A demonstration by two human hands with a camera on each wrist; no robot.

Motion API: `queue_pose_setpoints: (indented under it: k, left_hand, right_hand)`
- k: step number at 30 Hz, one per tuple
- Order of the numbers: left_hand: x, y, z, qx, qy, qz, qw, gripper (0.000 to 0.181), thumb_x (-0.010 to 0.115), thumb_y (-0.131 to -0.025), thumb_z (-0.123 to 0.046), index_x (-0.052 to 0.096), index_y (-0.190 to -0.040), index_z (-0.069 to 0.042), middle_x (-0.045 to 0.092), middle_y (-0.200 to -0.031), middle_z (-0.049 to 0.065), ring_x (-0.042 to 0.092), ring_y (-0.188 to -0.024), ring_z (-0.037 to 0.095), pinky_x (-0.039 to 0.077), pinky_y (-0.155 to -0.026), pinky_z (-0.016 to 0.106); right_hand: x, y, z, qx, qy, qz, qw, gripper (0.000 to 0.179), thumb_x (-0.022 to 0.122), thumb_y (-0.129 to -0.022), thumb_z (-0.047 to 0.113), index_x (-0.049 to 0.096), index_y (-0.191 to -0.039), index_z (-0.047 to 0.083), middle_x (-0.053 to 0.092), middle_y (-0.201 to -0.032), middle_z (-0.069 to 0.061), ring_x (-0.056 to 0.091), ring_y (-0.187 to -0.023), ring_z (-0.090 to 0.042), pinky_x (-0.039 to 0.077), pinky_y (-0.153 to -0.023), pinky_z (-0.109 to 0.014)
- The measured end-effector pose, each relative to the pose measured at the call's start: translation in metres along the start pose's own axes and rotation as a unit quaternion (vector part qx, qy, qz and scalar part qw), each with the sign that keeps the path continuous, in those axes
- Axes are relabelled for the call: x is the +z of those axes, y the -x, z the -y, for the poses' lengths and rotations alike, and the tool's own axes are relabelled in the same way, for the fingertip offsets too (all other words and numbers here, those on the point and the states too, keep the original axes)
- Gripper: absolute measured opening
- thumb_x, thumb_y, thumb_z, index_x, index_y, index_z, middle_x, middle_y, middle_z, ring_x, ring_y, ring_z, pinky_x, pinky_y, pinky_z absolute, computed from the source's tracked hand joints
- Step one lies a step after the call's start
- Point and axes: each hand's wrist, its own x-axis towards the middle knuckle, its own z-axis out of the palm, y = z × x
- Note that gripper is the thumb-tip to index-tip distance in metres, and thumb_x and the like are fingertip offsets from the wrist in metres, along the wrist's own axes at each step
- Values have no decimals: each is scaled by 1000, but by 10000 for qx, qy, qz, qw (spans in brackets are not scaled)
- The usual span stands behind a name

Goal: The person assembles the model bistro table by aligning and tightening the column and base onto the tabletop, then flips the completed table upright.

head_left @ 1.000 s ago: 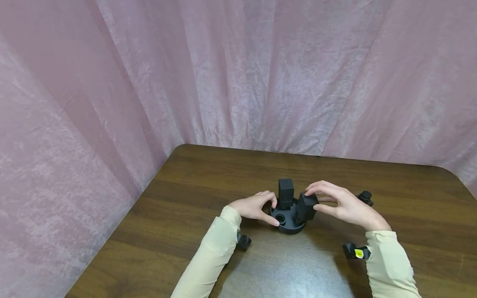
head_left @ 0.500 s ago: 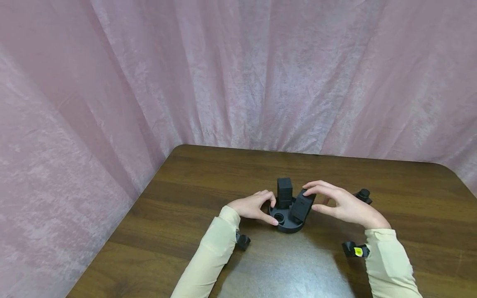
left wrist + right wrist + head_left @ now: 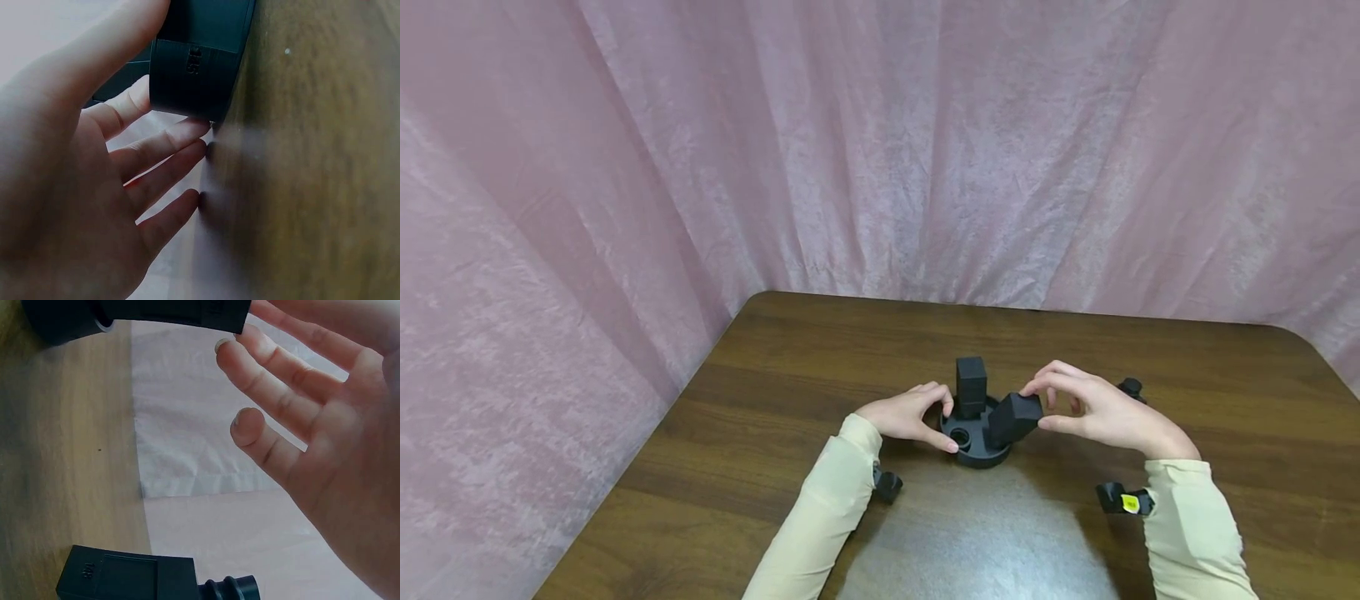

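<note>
On the table stands a round black base (image 3: 977, 457) with a round socket (image 3: 960, 437) showing at its left. My left hand (image 3: 910, 414) holds the base's left rim between thumb and index finger; in the left wrist view the other fingers extend below the rim (image 3: 187, 81). One black rectangular block (image 3: 972, 387) stands upright at the back of the base. A second black block (image 3: 1013, 419) leans to the right over the base, its lower end hidden. My right hand (image 3: 1097, 410) pinches the top of this leaning block between thumb and index finger.
Another black block (image 3: 125, 575) with a threaded end (image 3: 231, 589) lies on the table beyond my right wrist; its dark end (image 3: 1131, 387) peeks out behind that hand. A pink curtain (image 3: 880, 150) hangs behind the wooden table (image 3: 820, 350).
The leaning block has turned about its length, and its top has swung to the right. My right hand has shifted slightly right with it. The left hand stays on the base.
</note>
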Motion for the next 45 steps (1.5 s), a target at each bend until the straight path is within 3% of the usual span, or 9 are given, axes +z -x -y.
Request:
queue_pose_setpoints:
  k: [8,12,15,20,28,31,36,40,45]
  left_hand:
    - [1,0,0,3,-48,-37,10000,47,70,-70,-50,43,-95,-20,42,-99,-6,39,-95,10,35,-81,22]
    - [2,-1,0,14,-78,-50,10000,46,70,-70,-49,42,-94,-21,42,-99,-6,39,-95,10,34,-81,22]
    - [2,-2,-1,-8,-67,-58,10000,46,70,-70,-49,42,-93,-21,42,-98,-6,39,-95,10,34,-81,22]
    - [2,-2,-1,-24,-92,-77,9999,46,70,-70,-49,42,-93,-20,43,-96,-4,40,-94,12,35,-79,21]
    - [1,-2,-3,-6,-215,-104,9997,47,70,-70,-49,44,-94,-18,43,-95,-4,40,-91,10,35,-77,20]
    - [1,-1,-3,-27,-162,-69,9998,47,70,-70,-49,44,-95,-18,43,-96,-4,40,-92,11,35,-77,20]
    - [1,-1,-3,-101,-65,-27,9999,47,70,-71,-49,43,-95,-19,42,-97,-4,40,-94,11,35,-78,22]
    - [1,-1,-2,-113,11,-30,9999,45,70,-71,-49,43,-93,-21,42,-98,-3,40,-96,12,35,-80,23]
    - [1,-1,-1,-12,2,-74,10000,44,70,-71,-48,43,-93,-20,43,-97,-4,40,-95,12,35,-80,23]
  right_hand:
    - [3,-3,1,45,-79,276,9996,43,67,-77,35,53,-116,25,48,-88,7,45,-65,-2,39,-55,-19]
    - [8,-6,5,25,-105,332,9994,44,67,-77,36,52,-117,30,47,-93,8,45,-74,-8,40,-57,-19]
    - [13,-9,8,-16,-22,346,9994,42,67,-77,38,52,-116,33,47,-104,12,47,-88,-6,44,-66,-23]
    - [24,-16,11,-399,84,345,9986,35,63,-81,38,54,-114,33,45,-116,14,46,-105,-4,43,-85,-29]
    - [37,-26,14,-973,24,195,9951,14,58,-86,30,59,-100,26,53,-108,9,48,-101,-5,42,-80,-25]
    - [34,-24,14,-623,-60,345,9974,20,57,-86,35,58,-104,27,54,-109,11,48,-103,-4,42,-85,-28]
    - [25,-15,11,131,-592,838,9946,42,56,-86,36,44,-126,31,50,-124,13,47,-115,-10,41,-90,-37]
    - [21,-12,7,106,-746,1007,9921,49,57,-86,33,39,-132,26,47,-130,10,46,-118,-14,41,-91,-40]
    - [22,-14,7,260,-656,839,9940,47,60,-83,39,46,-126,25,51,-123,11,50,-108,-9,45,-83,-36]
